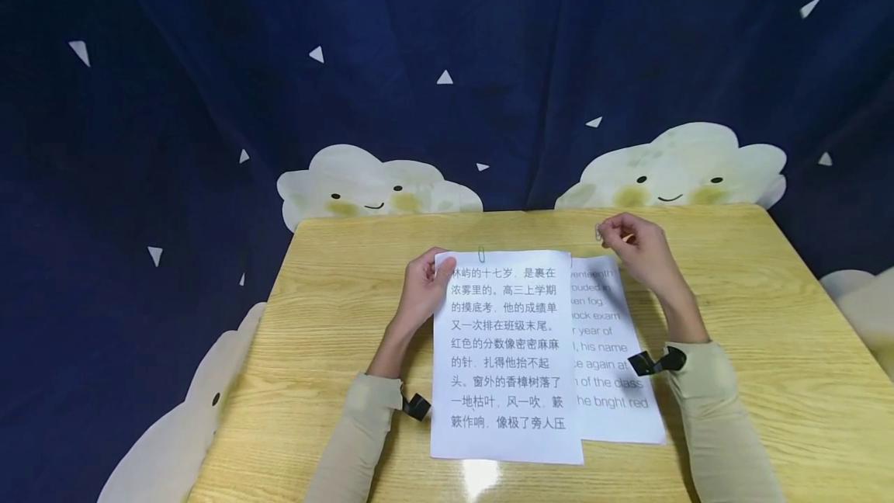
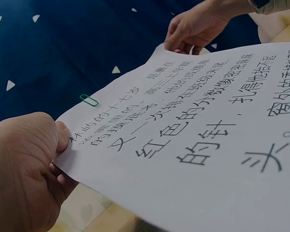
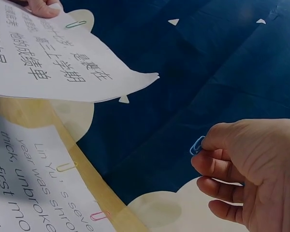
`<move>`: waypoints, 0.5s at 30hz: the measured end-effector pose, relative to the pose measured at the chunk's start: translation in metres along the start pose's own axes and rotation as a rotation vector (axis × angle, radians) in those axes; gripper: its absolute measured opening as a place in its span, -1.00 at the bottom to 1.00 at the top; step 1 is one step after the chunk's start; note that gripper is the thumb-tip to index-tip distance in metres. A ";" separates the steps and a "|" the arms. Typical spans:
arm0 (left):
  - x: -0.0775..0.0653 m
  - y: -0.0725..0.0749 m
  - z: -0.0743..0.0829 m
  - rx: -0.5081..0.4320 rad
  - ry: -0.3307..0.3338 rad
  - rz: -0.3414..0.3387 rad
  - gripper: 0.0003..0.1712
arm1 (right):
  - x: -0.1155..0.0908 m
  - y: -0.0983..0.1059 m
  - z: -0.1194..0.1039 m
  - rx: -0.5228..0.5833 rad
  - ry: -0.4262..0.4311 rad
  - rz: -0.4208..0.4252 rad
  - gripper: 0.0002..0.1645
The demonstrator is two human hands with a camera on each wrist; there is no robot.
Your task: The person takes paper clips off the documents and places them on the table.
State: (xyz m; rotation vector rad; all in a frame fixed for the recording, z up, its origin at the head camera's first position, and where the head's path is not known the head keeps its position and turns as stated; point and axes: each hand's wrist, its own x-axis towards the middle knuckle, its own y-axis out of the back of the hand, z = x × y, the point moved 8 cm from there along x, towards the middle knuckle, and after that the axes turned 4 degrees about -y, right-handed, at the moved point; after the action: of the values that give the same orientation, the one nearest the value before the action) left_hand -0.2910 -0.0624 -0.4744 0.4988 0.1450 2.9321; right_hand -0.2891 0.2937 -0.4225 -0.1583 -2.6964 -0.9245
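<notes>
My left hand (image 1: 424, 286) grips the upper left corner of a sheet with printed Chinese text (image 1: 503, 355), thumb on top. In the left wrist view the sheet (image 2: 193, 140) is tilted and its top edge bows. A green paper clip (image 2: 89, 100) sits on that top edge, near my left thumb. To the right, apart from the paper, my right hand (image 1: 639, 247) pinches a blue paper clip (image 3: 197, 145) between thumb and index finger. The sheet's upper right corner (image 3: 147, 79) curls up, with what look like layered edges there.
Partly under the Chinese sheet, a page with English print (image 1: 615, 355) lies on the wooden table (image 1: 754, 317). Along its top edge are a yellow paper clip (image 3: 66, 166) and a pink paper clip (image 3: 100, 215). A dark blue curtain (image 1: 489, 60) with clouds hangs behind.
</notes>
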 end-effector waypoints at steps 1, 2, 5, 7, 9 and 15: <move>0.000 0.000 0.002 0.000 0.005 -0.001 -0.77 | 0.000 0.000 0.001 -0.004 -0.006 0.001 -0.72; -0.001 0.000 0.006 -0.003 0.008 -0.004 -0.77 | 0.000 0.001 0.002 -0.007 -0.012 0.003 -0.71; -0.003 0.000 0.021 -0.006 0.010 -0.012 -0.78 | 0.000 0.003 0.005 -0.018 -0.024 0.010 -0.69; -0.004 0.000 0.031 -0.009 0.005 -0.013 -0.79 | 0.000 0.004 0.007 -0.025 -0.031 0.015 -0.68; -0.005 0.000 0.035 -0.013 0.005 -0.014 -0.79 | 0.000 0.005 0.010 -0.030 -0.040 0.020 -0.68; -0.006 0.000 0.034 -0.022 0.015 -0.008 -0.80 | 0.002 0.008 0.020 -0.061 -0.063 0.033 -0.68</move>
State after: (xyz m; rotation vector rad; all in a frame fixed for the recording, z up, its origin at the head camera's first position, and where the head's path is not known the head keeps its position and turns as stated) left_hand -0.2741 -0.0613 -0.4440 0.4716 0.1158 2.9268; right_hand -0.2936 0.3126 -0.4325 -0.2474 -2.7155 -1.0089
